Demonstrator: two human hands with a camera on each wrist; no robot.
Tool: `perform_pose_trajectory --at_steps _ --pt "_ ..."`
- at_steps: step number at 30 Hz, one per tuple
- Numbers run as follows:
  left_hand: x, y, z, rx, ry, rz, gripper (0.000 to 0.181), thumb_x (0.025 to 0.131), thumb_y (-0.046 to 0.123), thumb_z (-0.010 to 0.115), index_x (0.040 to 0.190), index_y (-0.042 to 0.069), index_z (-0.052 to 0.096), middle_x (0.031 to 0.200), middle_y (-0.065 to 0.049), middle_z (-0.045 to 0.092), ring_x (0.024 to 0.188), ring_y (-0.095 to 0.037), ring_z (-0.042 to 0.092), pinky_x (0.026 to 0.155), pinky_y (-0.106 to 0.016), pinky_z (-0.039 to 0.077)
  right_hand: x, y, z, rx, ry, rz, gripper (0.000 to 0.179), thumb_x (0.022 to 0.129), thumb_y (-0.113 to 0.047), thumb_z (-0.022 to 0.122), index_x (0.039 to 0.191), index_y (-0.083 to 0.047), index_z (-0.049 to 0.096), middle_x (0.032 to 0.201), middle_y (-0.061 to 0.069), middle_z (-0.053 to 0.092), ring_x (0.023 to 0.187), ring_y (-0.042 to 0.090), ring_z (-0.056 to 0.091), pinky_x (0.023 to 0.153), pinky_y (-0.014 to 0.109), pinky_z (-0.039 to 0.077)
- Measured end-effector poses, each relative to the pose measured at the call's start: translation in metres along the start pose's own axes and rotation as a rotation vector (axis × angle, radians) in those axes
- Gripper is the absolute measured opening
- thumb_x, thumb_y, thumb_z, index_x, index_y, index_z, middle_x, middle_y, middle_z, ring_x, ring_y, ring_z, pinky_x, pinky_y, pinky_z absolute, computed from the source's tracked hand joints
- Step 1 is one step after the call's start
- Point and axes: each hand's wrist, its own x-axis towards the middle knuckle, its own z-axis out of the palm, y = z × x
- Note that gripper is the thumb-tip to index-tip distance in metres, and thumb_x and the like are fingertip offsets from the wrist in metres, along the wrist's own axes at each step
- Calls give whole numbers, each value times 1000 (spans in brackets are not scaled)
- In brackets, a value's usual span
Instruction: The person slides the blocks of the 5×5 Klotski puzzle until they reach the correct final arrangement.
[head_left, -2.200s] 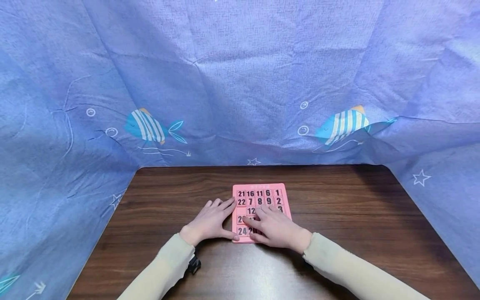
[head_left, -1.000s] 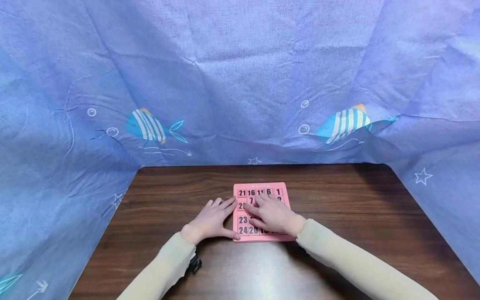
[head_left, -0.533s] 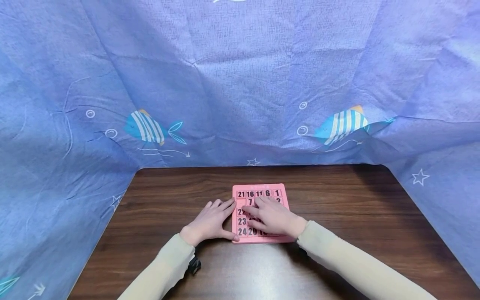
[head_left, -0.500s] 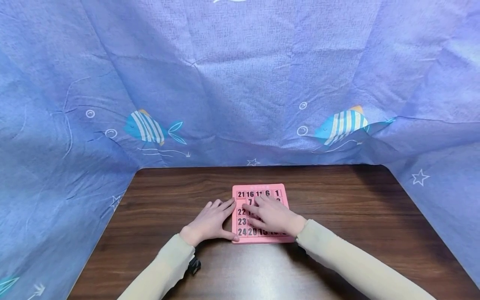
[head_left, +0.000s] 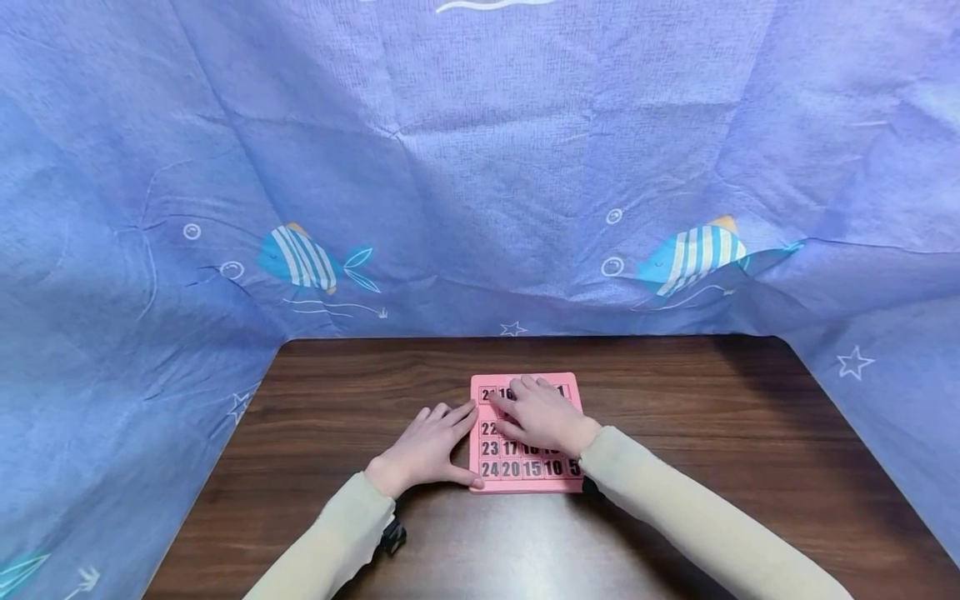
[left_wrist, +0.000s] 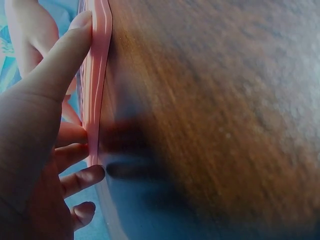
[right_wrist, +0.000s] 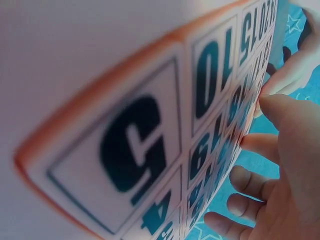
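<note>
A pink sliding number puzzle (head_left: 525, 488) lies flat on the table, its numbered tiles partly covered by my right hand (head_left: 546, 417). The index finger of that hand touches the 21 tile (head_left: 486, 395) at the top left, the other fingers spread over the upper rows. Below the 21 is a gap in the left column, then the 22 tile (head_left: 489, 429). My left hand (head_left: 423, 450) rests beside the puzzle, its thumb and fingertips against the left edge. In the left wrist view the thumb lies along the pink side wall (left_wrist: 97, 65). The right wrist view shows the 5 tile (right_wrist: 135, 145) up close.
The dark wood table (head_left: 712, 433) reaches out on every side of the puzzle. A blue cloth (head_left: 480, 167) printed with fish hangs behind and beside it. A black strap piece (head_left: 392, 534) shows at the left wrist.
First the 23 tile, then the 22 tile slid down the left column under my right index finger. The right hand has since moved up to the 21. My left hand has stayed put.
</note>
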Motion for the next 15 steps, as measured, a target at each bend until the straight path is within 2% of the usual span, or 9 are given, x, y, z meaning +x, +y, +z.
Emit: perform_pose_trajectory --at_steps 8,15 --pt "0 0 2 11 7 -3 109 78 72 77 159 8 44 166 -9 40 136 -31 45 112 -56 35 -13 -9 0 0 4 -12 48 103 -44 59 143 -17 65 106 8 62 101 27 58 92 50 49" --pt "1 0 3 38 14 7 109 77 73 77 159 8 45 166 -8 40 134 -29 46 108 -52 38 -21 -13 1 4 25 -49 50 103 -45 59 143 -16 65 103 6 61 98 25 57 89 49 51"
